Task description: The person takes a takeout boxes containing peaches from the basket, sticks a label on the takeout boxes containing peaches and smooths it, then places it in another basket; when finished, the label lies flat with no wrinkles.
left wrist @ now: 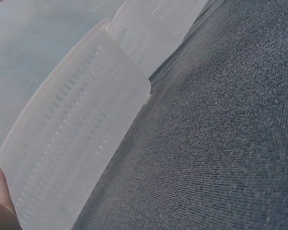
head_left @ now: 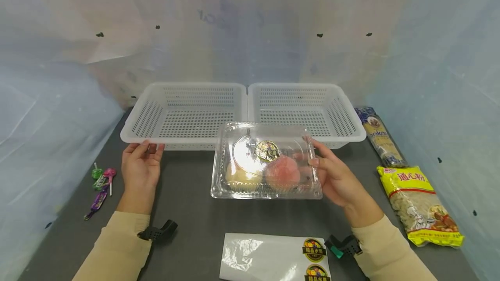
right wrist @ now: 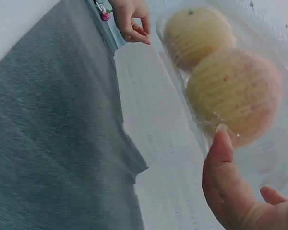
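Note:
My right hand [head_left: 337, 174] grips the right side of a clear plastic fruit box [head_left: 230, 135], thumb on top. The lid is down, with a round black-and-gold sticker [head_left: 267, 151] on it. Two peaches lie inside, a pale yellow one [head_left: 242, 177] and a pinkish one [head_left: 283, 172]; both show large in the right wrist view. The box is held up, tilted, overlapping the front of both baskets in the head view. At the front rim of the left white plastic basket [head_left: 183, 141], my left hand [head_left: 141, 166] pinches the edge with curled fingers.
A right white basket [head_left: 347, 138] stands against the left one. On the left lie several lollipops [head_left: 101, 181]. A blue pasta packet [head_left: 380, 138] and a yellow pasta bag [head_left: 422, 207] lie on the right. In front is a sticker sheet [head_left: 258, 257] on the dark table [head_left: 187, 190].

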Demonstrator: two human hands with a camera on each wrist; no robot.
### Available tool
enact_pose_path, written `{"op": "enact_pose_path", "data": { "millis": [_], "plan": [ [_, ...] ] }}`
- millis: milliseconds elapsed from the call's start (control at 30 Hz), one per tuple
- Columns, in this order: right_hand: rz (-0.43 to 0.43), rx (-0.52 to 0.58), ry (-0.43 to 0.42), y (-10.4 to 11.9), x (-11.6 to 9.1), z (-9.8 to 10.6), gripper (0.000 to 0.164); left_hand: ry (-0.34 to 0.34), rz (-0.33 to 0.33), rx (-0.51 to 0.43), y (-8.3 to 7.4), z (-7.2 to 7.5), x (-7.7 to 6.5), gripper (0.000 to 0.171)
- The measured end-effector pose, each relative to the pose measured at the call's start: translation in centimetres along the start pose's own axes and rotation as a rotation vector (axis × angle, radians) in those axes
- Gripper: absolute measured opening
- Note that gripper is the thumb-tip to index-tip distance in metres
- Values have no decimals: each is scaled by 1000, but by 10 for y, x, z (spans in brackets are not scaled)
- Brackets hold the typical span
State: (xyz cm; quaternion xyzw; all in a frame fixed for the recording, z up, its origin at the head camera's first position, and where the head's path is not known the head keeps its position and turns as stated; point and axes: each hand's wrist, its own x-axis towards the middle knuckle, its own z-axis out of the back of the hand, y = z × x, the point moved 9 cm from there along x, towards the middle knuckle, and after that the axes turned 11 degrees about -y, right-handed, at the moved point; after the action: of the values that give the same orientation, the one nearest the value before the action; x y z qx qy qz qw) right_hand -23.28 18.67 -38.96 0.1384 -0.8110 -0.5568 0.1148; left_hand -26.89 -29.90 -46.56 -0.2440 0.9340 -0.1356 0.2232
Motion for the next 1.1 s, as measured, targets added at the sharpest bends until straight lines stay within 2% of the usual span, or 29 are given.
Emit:
{"op": "enact_pose_path", "data": {
  "millis": [267, 467, 633, 867, 1100],
  "plan": [
    [40, 44, -60, 22, 14, -3, 61, 20, 1, -13, -1, -1, -1, 29],
    [59, 27, -188, 30, 31, -4, 65, 16, -8, 21, -1, -1, -2, 32],
    [45, 23, -258, 33, 45, -8, 66, 21, -21, 31, -1, -2, -3, 33],
    [28, 12, -313, 32, 69, -21, 74, 18, -38, 39, -2, -1, -3, 33],
    [-5, -73, -357, 26, 96, -37, 79, 12, -49, 58, -2, 0, -3, 37]
  ]
}}
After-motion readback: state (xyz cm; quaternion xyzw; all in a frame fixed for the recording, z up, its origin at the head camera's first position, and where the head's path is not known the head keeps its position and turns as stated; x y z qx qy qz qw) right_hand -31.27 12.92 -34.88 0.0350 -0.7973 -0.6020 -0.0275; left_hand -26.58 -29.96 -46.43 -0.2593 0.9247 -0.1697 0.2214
